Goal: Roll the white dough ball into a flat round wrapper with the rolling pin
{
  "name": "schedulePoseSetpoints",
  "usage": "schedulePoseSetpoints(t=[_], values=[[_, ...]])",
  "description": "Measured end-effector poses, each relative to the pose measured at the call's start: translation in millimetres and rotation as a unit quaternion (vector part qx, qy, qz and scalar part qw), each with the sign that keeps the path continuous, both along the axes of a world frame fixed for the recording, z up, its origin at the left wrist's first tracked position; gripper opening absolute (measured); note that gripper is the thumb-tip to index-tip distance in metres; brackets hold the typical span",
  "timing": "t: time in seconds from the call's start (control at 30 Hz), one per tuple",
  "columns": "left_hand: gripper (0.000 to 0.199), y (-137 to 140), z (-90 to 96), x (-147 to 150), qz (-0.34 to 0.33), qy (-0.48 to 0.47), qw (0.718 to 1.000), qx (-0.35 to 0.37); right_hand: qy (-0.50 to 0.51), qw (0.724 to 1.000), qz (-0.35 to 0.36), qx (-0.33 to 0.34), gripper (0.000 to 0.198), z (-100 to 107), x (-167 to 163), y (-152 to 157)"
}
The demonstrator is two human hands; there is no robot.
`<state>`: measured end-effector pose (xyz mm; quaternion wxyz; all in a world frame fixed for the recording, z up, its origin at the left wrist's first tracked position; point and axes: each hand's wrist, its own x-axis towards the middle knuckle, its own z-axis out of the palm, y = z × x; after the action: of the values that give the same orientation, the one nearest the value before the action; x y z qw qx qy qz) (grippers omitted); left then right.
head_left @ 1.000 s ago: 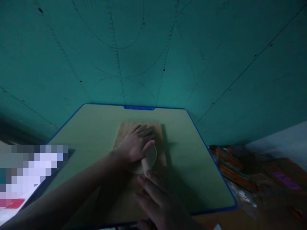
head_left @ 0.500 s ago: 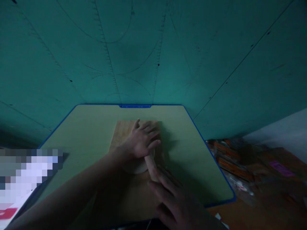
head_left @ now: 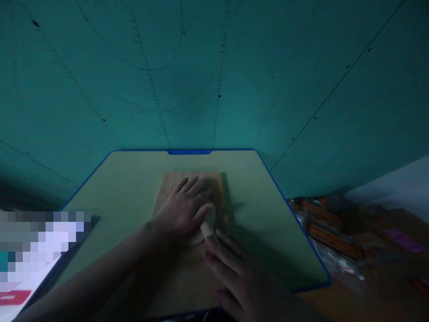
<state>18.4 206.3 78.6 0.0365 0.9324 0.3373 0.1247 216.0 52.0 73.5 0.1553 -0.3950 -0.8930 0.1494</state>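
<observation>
A pale flat round of dough lies on a wooden board, mostly covered by my hands. My left hand rests over its upper part with the fingers spread and pointing away. From below right, my right hand holds a thin wooden rolling pin, fingers stretched along it. The pin's far end lies over the right side of the dough, close to my left thumb. The rest of the pin is hidden under my right hand, and the dim light blurs its fingers.
A pale table with a blue edge carries the board and stands against a green wall. Plastic-wrapped orange packages and a brown cardboard box lie to the right. A blurred bright screen is at the left.
My left hand has shifted left and lies flatter over the dough. My right hand and the rolling pin have moved slightly, with the pin's end a little left. The view has tilted slightly.
</observation>
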Motion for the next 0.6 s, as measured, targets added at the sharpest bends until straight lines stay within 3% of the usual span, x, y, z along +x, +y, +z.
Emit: schedulePoseSetpoints(t=[0.1, 0.23, 0.4, 0.5, 0.6], values=[[0.056, -22.7, -5.0, -46.5, 0.026, 0.014, 0.999, 0.017, -0.004, 0.999, 0.013, 0.04, 0.055, 2.8, -1.0, 12.5], [0.054, -44.0, -11.4, -78.5, 0.062, 0.026, 0.995, 0.079, 0.029, 0.996, -0.052, 0.061, 0.054, -5.1, 10.4, 46.1], [0.059, -29.2, -13.8, -76.2, 0.101, 0.024, 0.992, 0.073, -0.009, 0.984, -0.176, 0.042, 0.047, -8.9, 16.3, 127.5], [0.06, -9.0, -9.7, -67.3, 0.144, 0.031, 0.986, 0.078, -0.042, 0.976, -0.209, 0.047, 0.044, -4.3, 9.5, 176.7], [0.063, -1.6, -4.6, -60.1, 0.179, 0.037, 0.98, 0.077, -0.058, 0.974, -0.216, 0.019, 0.044, -4.1, 4.6, 198.7]])
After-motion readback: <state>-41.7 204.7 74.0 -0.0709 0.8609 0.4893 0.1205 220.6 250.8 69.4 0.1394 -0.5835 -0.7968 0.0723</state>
